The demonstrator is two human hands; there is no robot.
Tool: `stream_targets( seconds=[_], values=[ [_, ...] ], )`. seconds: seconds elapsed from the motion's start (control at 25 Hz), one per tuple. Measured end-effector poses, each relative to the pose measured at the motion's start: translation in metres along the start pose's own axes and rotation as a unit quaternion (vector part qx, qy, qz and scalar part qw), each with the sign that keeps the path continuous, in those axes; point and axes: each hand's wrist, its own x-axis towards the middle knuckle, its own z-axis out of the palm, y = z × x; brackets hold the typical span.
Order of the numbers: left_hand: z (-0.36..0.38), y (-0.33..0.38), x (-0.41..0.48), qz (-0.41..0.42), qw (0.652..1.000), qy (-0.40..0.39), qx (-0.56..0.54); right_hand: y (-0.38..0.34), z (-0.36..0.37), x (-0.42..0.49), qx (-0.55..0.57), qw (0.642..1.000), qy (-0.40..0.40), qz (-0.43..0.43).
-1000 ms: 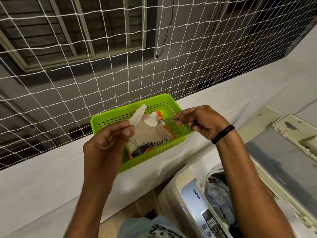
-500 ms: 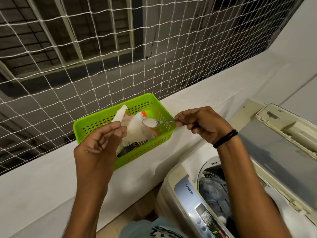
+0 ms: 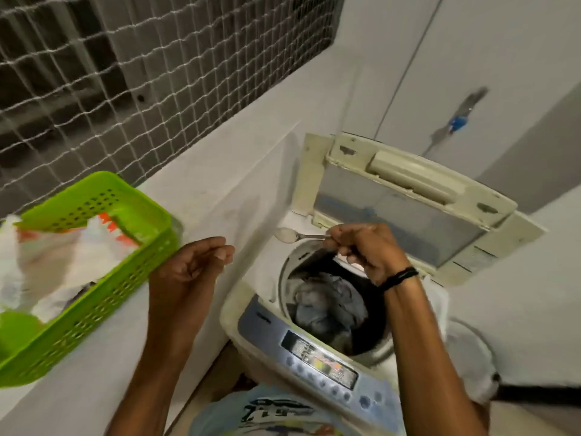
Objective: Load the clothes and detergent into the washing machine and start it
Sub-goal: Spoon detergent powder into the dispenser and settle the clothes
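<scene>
Holding spoon [image 3: 298, 236] of detergent in our right hand [image 3: 361, 250], fingers pinched on handle, bowl pointing left over the drum rim; clothes [image 3: 327, 302] lie directly below-right in washing machine [image 3: 251, 313]; left hand [image 3: 188, 269] loosely curled, empty

A pale counter [image 3: 220, 171] ran from near left to far right below the netting. A green basket [image 3: 94, 297] sat on its left part, holding a blurred packet [image 3: 63, 259].

Home laundry balcony: washing machine [image 3: 330, 309] (top-loader) beside netting [image 3: 125, 73].
</scene>
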Motion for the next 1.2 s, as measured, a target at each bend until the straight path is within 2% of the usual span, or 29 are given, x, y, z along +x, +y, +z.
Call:
stream_targets(
  seconds=[0.32,0.52,0.64,0.76,0.88,1.0,1.08,1.2],
  values=[
    [0.128,-0.071,0.006,-0.087,0.982,-0.153,0.064,0.092,-0.118,0.064,0.085,0.974,0.202,0.057],
    [0.199,-0.131,0.033,-0.197,0.962,-0.183,0.048,0.142,-0.135,0.111,0.126,0.949,0.28,0.068],
    [0.232,-0.175,0.054,-0.254,0.946,-0.192,0.068,0.169,-0.127,0.132,0.016,0.941,0.333,0.055],
    [0.256,-0.217,0.074,-0.305,0.925,-0.21,0.081,0.192,-0.11,0.141,-0.099,0.94,0.325,0.015],
    [0.274,-0.24,0.086,-0.337,0.91,-0.224,0.091,0.204,-0.1,0.138,-0.2,0.923,0.325,-0.052],
    [0.288,-0.251,0.092,-0.341,0.903,-0.246,0.09,0.206,-0.096,0.135,-0.223,0.904,0.35,-0.105],
    [0.293,-0.256,0.094,-0.349,0.902,-0.239,0.09,0.205,-0.094,0.138,-0.245,0.901,0.338,-0.118],
    [0.296,-0.262,0.093,-0.356,0.901,-0.234,0.084,0.204,-0.087,0.145,-0.285,0.904,0.306,-0.085]
  ],
)
